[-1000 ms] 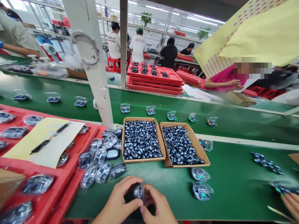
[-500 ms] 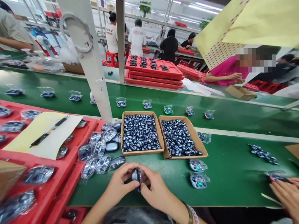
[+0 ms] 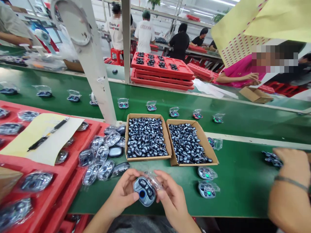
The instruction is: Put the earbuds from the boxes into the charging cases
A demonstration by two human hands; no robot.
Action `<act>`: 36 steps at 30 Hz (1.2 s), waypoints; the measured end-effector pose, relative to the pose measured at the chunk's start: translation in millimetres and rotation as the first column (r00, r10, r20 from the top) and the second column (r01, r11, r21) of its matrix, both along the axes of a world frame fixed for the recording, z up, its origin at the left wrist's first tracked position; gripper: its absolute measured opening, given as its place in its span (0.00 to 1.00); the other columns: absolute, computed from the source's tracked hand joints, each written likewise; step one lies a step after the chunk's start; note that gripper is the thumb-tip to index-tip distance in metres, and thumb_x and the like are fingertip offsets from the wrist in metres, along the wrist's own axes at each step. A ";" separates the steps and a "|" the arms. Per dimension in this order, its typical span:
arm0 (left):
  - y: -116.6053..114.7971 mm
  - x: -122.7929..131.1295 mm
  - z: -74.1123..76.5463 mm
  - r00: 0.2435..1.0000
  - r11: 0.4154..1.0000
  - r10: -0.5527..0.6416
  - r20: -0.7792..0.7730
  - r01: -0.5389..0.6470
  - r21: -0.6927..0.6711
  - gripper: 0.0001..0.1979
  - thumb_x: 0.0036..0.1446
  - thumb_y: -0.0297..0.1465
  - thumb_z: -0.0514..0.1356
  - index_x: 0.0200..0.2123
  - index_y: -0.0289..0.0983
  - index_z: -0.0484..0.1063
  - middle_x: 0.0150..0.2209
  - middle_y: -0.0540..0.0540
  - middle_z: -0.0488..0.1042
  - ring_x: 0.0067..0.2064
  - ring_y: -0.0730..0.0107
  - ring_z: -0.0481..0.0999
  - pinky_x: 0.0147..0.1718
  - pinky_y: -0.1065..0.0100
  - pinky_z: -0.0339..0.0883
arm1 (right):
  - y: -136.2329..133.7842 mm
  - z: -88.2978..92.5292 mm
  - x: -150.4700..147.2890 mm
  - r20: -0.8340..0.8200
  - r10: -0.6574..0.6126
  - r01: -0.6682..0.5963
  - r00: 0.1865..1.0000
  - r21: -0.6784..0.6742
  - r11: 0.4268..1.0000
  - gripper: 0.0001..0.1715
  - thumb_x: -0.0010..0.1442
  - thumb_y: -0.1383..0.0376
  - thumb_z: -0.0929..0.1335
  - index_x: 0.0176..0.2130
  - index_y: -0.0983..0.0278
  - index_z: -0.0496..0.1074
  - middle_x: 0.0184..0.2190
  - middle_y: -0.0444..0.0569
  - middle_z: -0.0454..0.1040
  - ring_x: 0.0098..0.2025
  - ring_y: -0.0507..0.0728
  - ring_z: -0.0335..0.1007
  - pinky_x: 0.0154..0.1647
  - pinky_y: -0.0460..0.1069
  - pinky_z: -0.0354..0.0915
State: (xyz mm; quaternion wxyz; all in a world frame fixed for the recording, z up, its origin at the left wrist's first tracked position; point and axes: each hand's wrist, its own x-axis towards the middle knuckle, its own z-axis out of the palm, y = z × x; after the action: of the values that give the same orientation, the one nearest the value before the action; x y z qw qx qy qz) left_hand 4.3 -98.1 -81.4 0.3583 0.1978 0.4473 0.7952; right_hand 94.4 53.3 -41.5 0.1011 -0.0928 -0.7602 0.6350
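Between my hands, just above the green bench, is a blue-grey earbud charging case [image 3: 143,194] with its clear lid [image 3: 153,180] swung up. Dark earbuds sit inside, beside a round dark spot with a blue ring. My left hand [image 3: 125,191] grips the case body, thumb on its near left edge. My right hand [image 3: 171,195] pinches the clear lid on the right side. Beyond them stand two cardboard trays heaped with loose earbuds, the left tray [image 3: 148,159] and the right tray [image 3: 213,158]. Several closed cases [image 3: 106,169] lie in a cluster left of the trays.
Two open cases with green lights [image 3: 206,189] lie to the right. A co-worker's arm [image 3: 290,191] reaches over a pile of earbuds [image 3: 270,158]. Red trays [image 3: 70,176] with cases, paper and a pen [image 3: 48,134] fill the left. Open cases line the conveyor [image 3: 145,92] behind.
The case in my hands was edge-on and appeared closed; now it faces me with its lid open. The co-worker's arm on the right has reached forward to the earbud pile. Cases on the belt shifted slightly left.
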 end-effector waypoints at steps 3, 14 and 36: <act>6.0 6.2 5.1 1.000 1.000 0.020 -0.011 -0.020 0.020 0.17 0.47 0.34 0.63 0.40 0.43 0.62 0.43 0.47 0.68 0.44 0.67 0.69 0.40 0.68 0.64 | -6.3 -5.2 0.1 -0.033 -0.124 0.122 0.992 -0.068 0.990 0.21 0.56 0.53 0.61 0.46 0.60 0.64 0.29 0.47 0.70 0.26 0.52 0.65 0.23 0.45 0.63; 13.0 24.9 4.5 0.886 0.804 0.208 -0.414 -0.396 -0.443 0.13 0.56 0.34 0.52 0.45 0.40 0.58 0.41 0.46 0.65 0.43 0.67 0.66 0.42 0.68 0.60 | -38.7 -40.2 -17.2 0.147 -0.268 0.293 0.952 -0.184 0.938 0.22 0.56 0.51 0.59 0.36 0.65 0.68 0.23 0.46 0.69 0.17 0.48 0.58 0.14 0.43 0.57; 7.2 31.3 53.7 0.666 0.738 0.069 -0.743 -0.535 -0.412 0.17 0.57 0.40 0.45 0.22 0.37 0.62 0.19 0.51 0.62 0.22 0.73 0.61 0.21 0.72 0.52 | 35.1 57.1 -21.9 -0.092 -0.307 0.320 0.947 0.243 0.916 0.18 0.58 0.52 0.55 0.32 0.56 0.67 0.27 0.39 0.70 0.30 0.53 0.65 0.27 0.51 0.61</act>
State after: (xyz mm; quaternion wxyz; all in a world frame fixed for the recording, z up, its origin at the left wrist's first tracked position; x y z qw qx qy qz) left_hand 35.6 -90.9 -27.7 0.0641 0.2704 0.8015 0.5295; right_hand 72.5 88.4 15.5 0.2324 -0.1830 -0.8079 0.5097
